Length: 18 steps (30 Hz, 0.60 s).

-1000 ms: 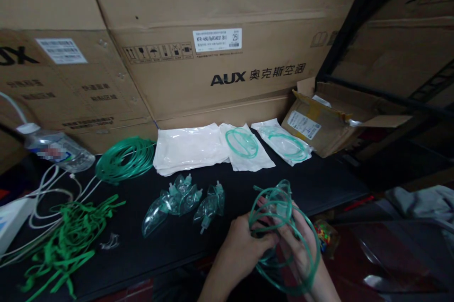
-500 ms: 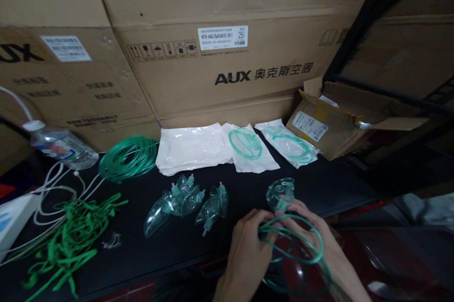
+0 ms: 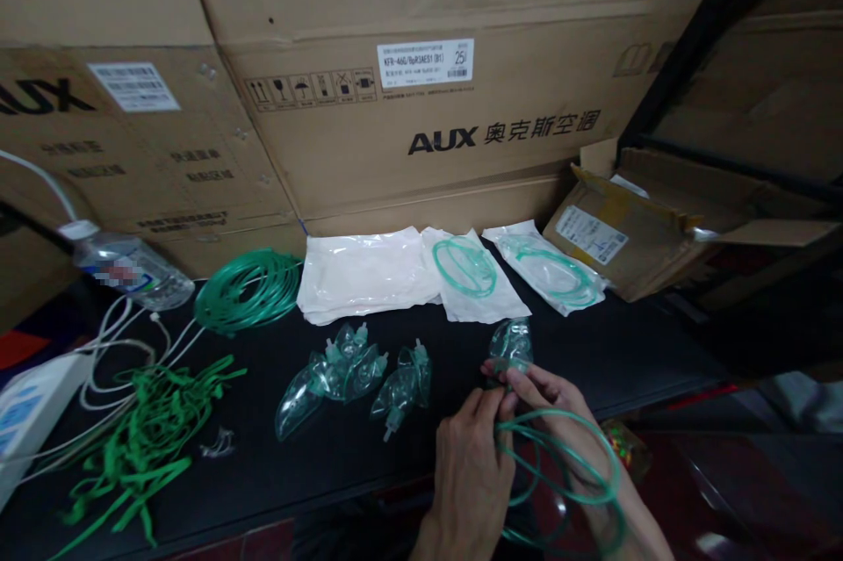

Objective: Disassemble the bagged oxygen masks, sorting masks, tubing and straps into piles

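My left hand (image 3: 471,456) is closed around the end of a loosely coiled green tube (image 3: 593,495), near the table's front edge. Fingers of my right hand (image 3: 550,399) pinch the connector end of a clear green oxygen mask (image 3: 511,340), right beside the left fingertips. The tube's loops hang over my right wrist. Whether tube and mask are joined is hidden by the fingers. To the left lie a single mask (image 3: 405,385) and a cluster of several masks (image 3: 335,372) on the black table (image 3: 263,473).
Behind are a stack of white pouches (image 3: 365,276), two pouches with tubing (image 3: 464,271) (image 3: 557,271) and an opened carton (image 3: 625,227). Leftward lie coiled green tubing (image 3: 250,293), green straps (image 3: 151,429), small clear pieces (image 3: 220,444), white cables (image 3: 98,368) and a bottle (image 3: 128,267).
The mask has turned and tipped away, and my right fingers have shifted left onto its connector. My left hand stays at the tube end. The whole view has moved slightly.
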### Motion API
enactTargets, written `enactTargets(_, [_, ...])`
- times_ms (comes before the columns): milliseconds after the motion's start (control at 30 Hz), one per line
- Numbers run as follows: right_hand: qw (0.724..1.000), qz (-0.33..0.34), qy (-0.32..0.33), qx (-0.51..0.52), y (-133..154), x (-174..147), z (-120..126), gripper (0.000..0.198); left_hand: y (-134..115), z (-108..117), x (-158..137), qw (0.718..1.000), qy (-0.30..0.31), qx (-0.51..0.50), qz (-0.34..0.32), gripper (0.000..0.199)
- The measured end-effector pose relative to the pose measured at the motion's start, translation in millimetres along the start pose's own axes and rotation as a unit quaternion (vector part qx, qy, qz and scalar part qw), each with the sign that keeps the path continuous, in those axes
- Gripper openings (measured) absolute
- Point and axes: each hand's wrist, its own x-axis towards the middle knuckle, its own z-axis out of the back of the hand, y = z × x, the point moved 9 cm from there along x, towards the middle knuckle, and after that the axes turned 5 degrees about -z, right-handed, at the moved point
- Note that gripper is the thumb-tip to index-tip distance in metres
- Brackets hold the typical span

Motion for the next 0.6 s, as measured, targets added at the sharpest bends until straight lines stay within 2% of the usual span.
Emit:
enactTargets(167, [0.999, 0.004, 0.029, 0.013, 17.0, -6.2, -14.4, 0.049, -19.4, 20.3, 7.5, 0.998, -0.027, -0.058, -0.016, 0.034])
enactTargets(300, [0.998, 0.039, 0.024, 0.044, 36.5, -5.2, -13.7, 0.042, -28.2, 31.5, 12.0, 0.992, -0.026, -0.120, 0.016, 0.036])
enactTargets(367, [0.994, 0.082, -0.007, 0.075, 54.2, 3.3, 1.0, 0.037, -22.2, 32.7, 8.4, 0.986, -0.032, -0.158, 0.044, 0.035])
enactTargets(500, [0.971, 0.174, -0.114, 0.115, 94.7, 12.1, 48.4, 0.035, 0.1, 26.7, -1.7, 0.971, -0.048, -0.213, 0.099, 0.035])
enactTargets(600, [0.974, 0.154, -0.144, 0.078, 95.3, -1.7, 67.0, 0.038, 8.3, 21.1, 1.5, 0.964, -0.054, -0.235, 0.111, 0.027])
